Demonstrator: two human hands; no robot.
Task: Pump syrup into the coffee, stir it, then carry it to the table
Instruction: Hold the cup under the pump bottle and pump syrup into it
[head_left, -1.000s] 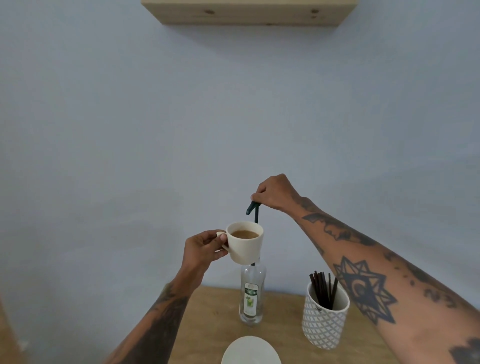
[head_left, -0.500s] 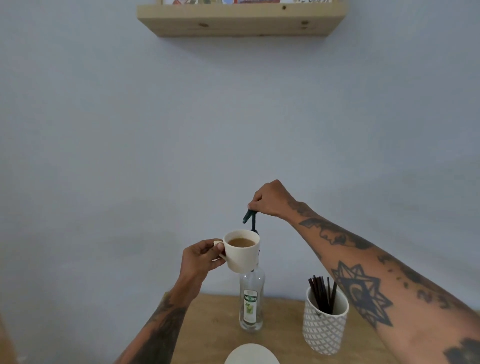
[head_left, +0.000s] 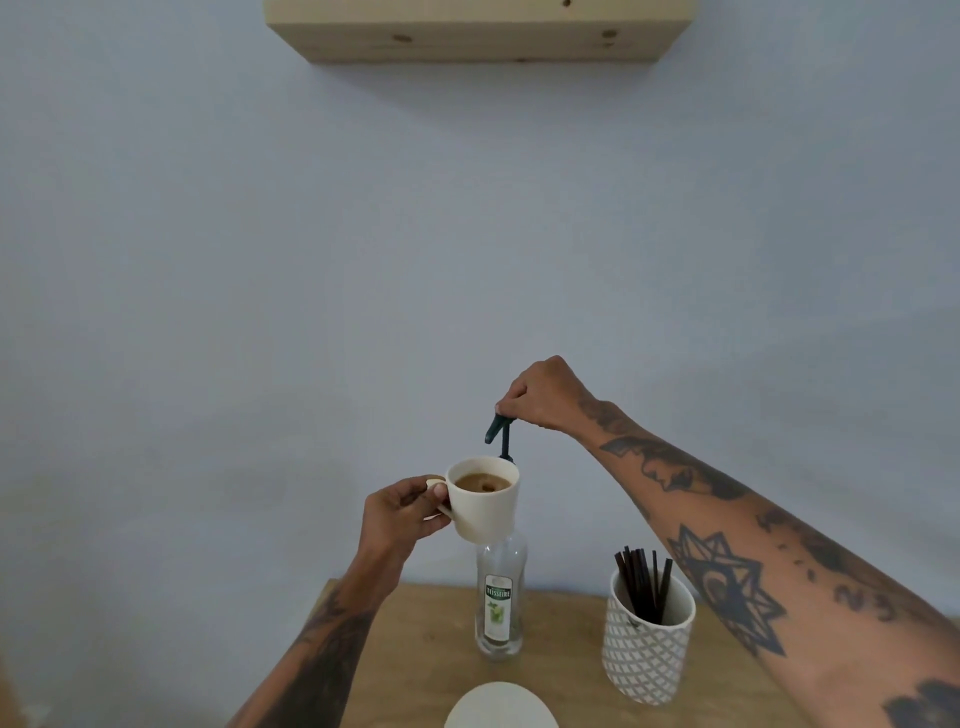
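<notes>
Hanging in the air under the dark pump nozzle (head_left: 497, 429), the cream cup (head_left: 485, 503) of coffee sits tilted in front of the syrup bottle's neck; the left hand (head_left: 402, 512) pinches its handle with curled fingers; the right hand (head_left: 540, 395) curls down on the pump head; the clear syrup bottle (head_left: 500, 603) stands on the wooden table (head_left: 431, 649); a patterned holder (head_left: 647, 654) of dark stir sticks (head_left: 644, 579) stands to its right; a white saucer (head_left: 501, 709) lies at the near edge.
</notes>
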